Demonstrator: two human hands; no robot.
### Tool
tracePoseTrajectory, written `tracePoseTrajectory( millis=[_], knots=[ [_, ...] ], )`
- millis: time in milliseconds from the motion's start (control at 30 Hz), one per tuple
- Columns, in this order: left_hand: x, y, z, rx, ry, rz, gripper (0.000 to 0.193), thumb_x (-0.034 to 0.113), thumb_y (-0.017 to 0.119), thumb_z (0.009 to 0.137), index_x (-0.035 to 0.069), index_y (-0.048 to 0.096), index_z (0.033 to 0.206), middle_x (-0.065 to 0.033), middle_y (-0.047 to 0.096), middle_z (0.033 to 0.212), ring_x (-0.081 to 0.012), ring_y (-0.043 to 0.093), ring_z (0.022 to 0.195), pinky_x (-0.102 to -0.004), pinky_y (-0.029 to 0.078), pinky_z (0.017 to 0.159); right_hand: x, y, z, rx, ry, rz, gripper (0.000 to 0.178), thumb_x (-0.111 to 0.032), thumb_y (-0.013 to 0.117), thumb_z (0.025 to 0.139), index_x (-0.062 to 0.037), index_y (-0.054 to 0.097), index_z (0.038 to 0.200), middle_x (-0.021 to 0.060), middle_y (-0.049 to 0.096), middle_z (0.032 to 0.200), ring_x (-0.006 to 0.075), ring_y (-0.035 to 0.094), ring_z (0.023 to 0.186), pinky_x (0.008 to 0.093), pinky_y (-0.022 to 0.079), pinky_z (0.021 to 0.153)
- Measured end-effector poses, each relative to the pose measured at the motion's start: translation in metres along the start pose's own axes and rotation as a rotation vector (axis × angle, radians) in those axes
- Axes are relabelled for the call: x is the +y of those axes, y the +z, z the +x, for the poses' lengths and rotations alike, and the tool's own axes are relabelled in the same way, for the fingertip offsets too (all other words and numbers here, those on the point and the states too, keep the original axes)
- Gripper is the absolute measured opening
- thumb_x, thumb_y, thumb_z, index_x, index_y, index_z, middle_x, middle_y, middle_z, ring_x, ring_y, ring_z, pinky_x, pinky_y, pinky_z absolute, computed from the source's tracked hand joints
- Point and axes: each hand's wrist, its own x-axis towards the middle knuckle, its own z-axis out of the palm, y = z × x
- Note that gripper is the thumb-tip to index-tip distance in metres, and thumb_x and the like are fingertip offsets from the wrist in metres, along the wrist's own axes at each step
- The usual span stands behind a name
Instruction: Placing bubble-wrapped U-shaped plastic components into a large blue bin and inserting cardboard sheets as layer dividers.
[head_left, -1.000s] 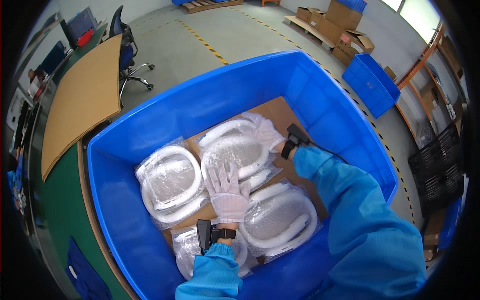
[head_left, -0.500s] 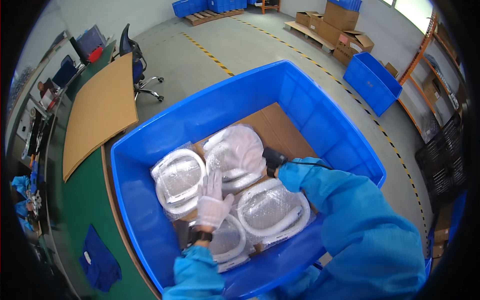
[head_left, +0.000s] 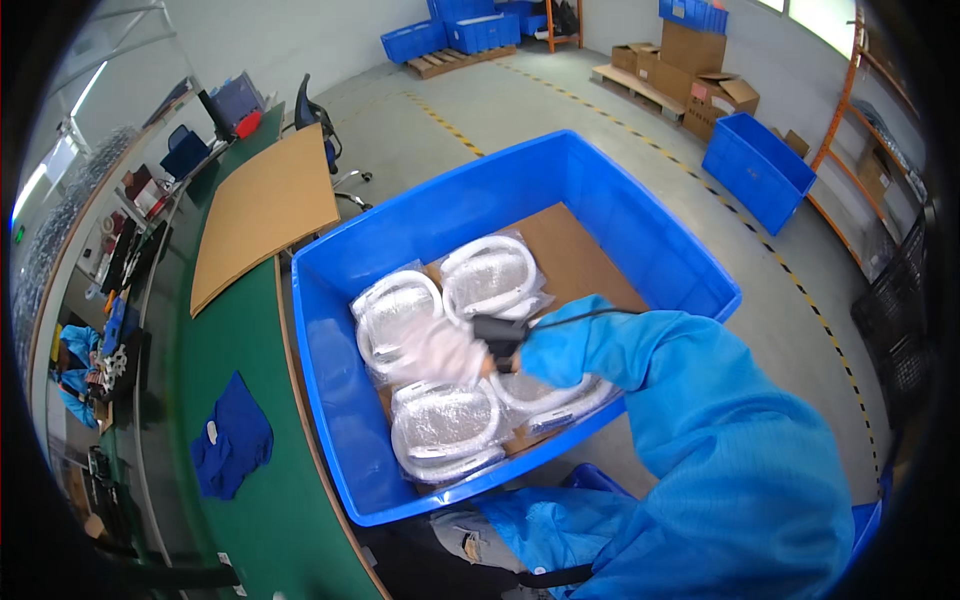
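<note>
My right hand [head_left: 435, 350], in a white glove, reaches across the inside of a large blue plastic bin [head_left: 650, 225]. Motion blurs its fingers, which lie over the lower part of a white ring-shaped part in clear plastic wrap [head_left: 395, 298] at the bin's left; whether they grip it is unclear. Similar wrapped rings lie around it: one farther back [head_left: 490, 275], one at the near left [head_left: 445, 425], and one at the near right [head_left: 565, 402], partly hidden by my sleeve. A black device with a cable [head_left: 500, 332] sits at my right wrist. My left hand is out of view.
Brown cardboard [head_left: 590, 255] lines the bin's bottom. Left of the bin runs a green-topped bench [head_left: 240, 340] with cardboard sheets [head_left: 270, 200] and a dark blue cloth [head_left: 235, 440]. A chair [head_left: 315, 115] stands behind it. Another blue bin [head_left: 755, 170] and an orange rack [head_left: 840, 100] stand at right.
My right hand has moved from the far wrapped ring to the left one. My left hand has left the bin and the picture. The view has shifted, showing more of the bench.
</note>
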Motion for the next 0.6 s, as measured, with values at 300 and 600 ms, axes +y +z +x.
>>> tracePoseTrajectory(
  millis=[300, 600],
  knots=[
    [-0.121, -0.021, -0.124, 0.583, -0.439, -0.603, 0.05, 0.002, 0.066, 0.086, 0.0, 0.049, 0.133, -0.0203, 0.058, 0.125, -0.0283, 0.056, 0.113, -0.0379, 0.044, 0.096, -0.482, 0.016, 0.04, 1.756, 0.441, -0.514, 0.024, -0.028, 0.059, 0.08, -0.0108, 0.058, 0.064, 0.0069, 0.061, 0.058, 0.017, 0.054, 0.045, 0.0261, 0.036, 0.041],
    [-0.126, -0.068, -0.154, 0.501, -0.372, -0.593, 0.031, 0.006, 0.053, 0.088, -0.005, 0.057, 0.117, -0.0183, 0.062, 0.115, -0.0269, 0.056, 0.109, -0.0371, 0.044, 0.094, -0.609, 0.081, -0.006, 0.714, -0.856, 0.439, 0.02, -0.028, 0.058, 0.079, -0.0094, 0.06, 0.074, 0.0143, 0.056, 0.075, 0.0238, 0.059, 0.074, 0.0422, 0.044, 0.052]
  ],
)
